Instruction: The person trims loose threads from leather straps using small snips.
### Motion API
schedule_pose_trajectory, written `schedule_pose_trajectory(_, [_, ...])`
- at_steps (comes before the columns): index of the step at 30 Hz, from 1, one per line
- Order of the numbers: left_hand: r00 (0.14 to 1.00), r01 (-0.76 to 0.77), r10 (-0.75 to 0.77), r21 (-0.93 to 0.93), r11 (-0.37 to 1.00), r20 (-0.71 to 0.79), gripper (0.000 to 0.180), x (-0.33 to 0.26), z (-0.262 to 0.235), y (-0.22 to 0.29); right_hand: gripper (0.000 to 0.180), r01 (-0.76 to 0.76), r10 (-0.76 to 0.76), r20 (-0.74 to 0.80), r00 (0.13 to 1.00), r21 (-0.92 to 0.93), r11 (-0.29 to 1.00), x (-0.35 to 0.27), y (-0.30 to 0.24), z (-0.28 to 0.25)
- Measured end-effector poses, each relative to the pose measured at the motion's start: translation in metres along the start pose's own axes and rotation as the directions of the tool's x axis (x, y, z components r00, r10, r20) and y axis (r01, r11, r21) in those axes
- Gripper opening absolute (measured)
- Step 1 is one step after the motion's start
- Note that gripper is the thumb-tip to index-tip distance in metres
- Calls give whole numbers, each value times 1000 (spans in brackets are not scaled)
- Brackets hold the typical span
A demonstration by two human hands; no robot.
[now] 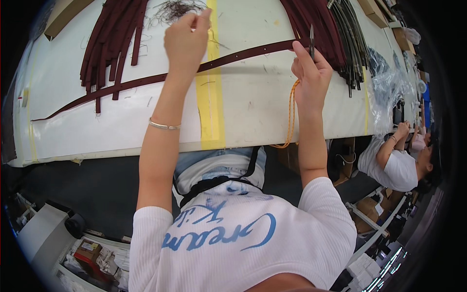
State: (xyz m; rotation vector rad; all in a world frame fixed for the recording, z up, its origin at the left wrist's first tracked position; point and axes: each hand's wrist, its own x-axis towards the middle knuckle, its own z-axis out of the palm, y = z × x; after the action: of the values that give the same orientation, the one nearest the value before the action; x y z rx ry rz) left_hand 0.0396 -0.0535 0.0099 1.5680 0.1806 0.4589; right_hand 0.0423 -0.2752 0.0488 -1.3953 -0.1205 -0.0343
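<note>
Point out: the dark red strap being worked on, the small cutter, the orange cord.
dark red strap (pixel 243 54), head view, mid-length between the hands.
small cutter (pixel 311 39), head view, dark blades above the right hand (pixel 311 78).
orange cord (pixel 291 117), head view, its hanging stretch below that hand.

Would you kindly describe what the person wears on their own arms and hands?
Both arms are bare below short white ribbed sleeves. The left hand and right hand wear no gloves. A thin silver bracelet circles the left wrist; no ring or watch can be made out.
</note>
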Motion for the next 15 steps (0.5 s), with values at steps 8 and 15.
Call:
schedule_pose_trajectory(8, [639, -622, 768, 616, 482, 44, 20, -17, 27, 8, 27, -63, 63, -10, 998, 42, 997, 4, 9, -3])
schedule_pose_trajectory(15, [588, -760, 764, 504, 410, 265, 16, -43, 52, 8, 15, -39, 39, 11, 999, 54, 998, 1, 7, 1])
